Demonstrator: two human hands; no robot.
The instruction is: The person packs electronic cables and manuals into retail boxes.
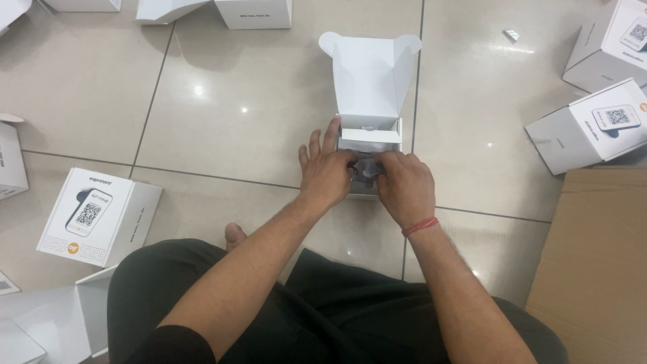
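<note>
White cardboard makes the small open box (369,131) on the tiled floor (222,114), lid flap standing up. I see a grey thing (367,170) at its mouth. My left hand (327,172) and right hand (404,185) both close fingers on it. More white boxes (98,216) lie around; a brown carton (596,263) sits right.

The left hand (326,170) and right hand (404,185) meet over a small grey object (366,172) at the mouth of an open white cardboard carton (369,81) on the beige tiled floor (222,101). The carton's lid flap stands upright. Closed white printed boxes (98,216) lie around. A brown corrugated cardboard sheet (596,269) lies at right.
</note>
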